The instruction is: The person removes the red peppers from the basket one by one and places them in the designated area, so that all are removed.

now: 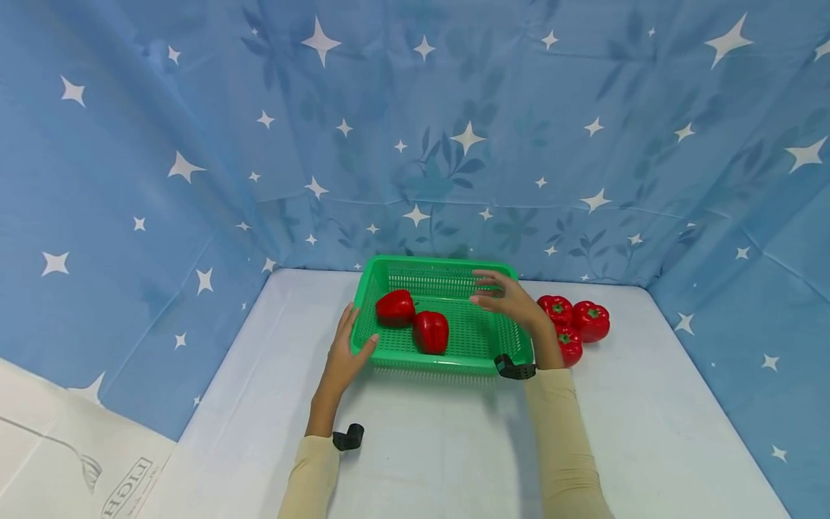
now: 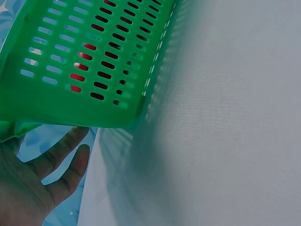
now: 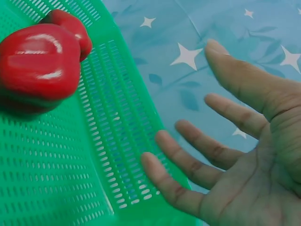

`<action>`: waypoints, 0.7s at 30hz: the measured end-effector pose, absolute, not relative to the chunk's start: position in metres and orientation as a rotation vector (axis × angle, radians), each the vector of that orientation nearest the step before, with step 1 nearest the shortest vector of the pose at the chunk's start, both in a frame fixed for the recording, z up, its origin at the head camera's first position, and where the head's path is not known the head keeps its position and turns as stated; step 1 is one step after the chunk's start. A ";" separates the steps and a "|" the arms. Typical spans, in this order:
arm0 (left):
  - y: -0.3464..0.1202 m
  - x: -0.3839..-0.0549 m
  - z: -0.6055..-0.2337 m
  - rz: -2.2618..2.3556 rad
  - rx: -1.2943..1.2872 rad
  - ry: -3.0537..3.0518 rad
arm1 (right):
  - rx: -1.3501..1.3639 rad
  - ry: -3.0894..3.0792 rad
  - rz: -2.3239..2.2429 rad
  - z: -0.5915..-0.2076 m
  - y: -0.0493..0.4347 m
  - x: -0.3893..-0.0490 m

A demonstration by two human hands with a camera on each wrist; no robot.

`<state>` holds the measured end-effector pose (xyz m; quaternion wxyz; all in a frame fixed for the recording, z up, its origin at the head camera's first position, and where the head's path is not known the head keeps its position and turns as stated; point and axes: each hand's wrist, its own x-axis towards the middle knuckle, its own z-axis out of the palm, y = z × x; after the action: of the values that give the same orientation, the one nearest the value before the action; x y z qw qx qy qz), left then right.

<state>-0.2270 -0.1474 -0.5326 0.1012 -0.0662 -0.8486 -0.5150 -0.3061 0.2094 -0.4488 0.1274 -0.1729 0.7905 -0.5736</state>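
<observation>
A green perforated plastic basket [image 1: 454, 360] stands on the white table with two red bell peppers inside, one pepper [image 1: 395, 308] at the left and another pepper [image 1: 431, 332] nearer the middle. My left hand [image 1: 344, 360] is at the basket's left end, thumb by the front left corner and fingers extended along the outside; whether it bears on the rim I cannot tell. Over the basket's right part hovers my right hand [image 1: 512, 303], fingers spread and loosely bent, holding nothing. In the right wrist view a pepper [image 3: 42, 61] lies beyond the fingertips.
Right of the basket, beside my right wrist, three more red bell peppers [image 1: 591, 321] sit close together on the table [image 1: 648, 418]. A blue star-patterned curtain [image 1: 421, 166] hangs behind the table and along its sides. Each wrist wears a small black camera [image 1: 349, 437].
</observation>
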 end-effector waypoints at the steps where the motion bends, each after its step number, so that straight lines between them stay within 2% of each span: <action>1: -0.148 -0.227 -0.532 -1.525 -0.193 -2.507 | -0.496 2.281 -1.649 -0.448 0.208 -0.309; 21: -0.148 -0.226 -0.532 -1.535 -0.182 -2.513 | -0.351 1.962 -1.263 -0.462 0.160 -0.351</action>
<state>-0.2262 -0.1480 -0.5317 0.0953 -0.0615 -0.8479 -0.5178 -0.3506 0.1605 -0.4620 0.3811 -0.1374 0.7687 -0.4950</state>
